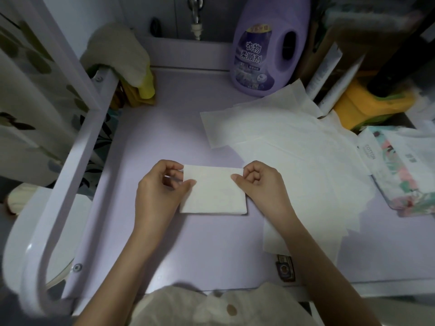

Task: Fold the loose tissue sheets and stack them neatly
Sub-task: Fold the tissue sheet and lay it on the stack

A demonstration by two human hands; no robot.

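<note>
A folded white tissue (pixel 213 190) lies flat on the pale purple tabletop (pixel 164 128) in front of me. My left hand (pixel 160 187) pinches its upper left corner between thumb and fingers. My right hand (pixel 261 184) pinches its upper right corner the same way. Several loose unfolded tissue sheets (pixel 289 147) lie spread in an overlapping heap to the right, reaching under my right forearm.
A purple detergent bottle (pixel 268 43) stands at the back. A soft tissue pack (pixel 407 165) lies at the right edge, beside a yellow sponge (pixel 362 102). Cloths (pixel 124 60) hang over the white rail (pixel 77 147) on the left. A small sticker (pixel 286 267) sits near the front edge.
</note>
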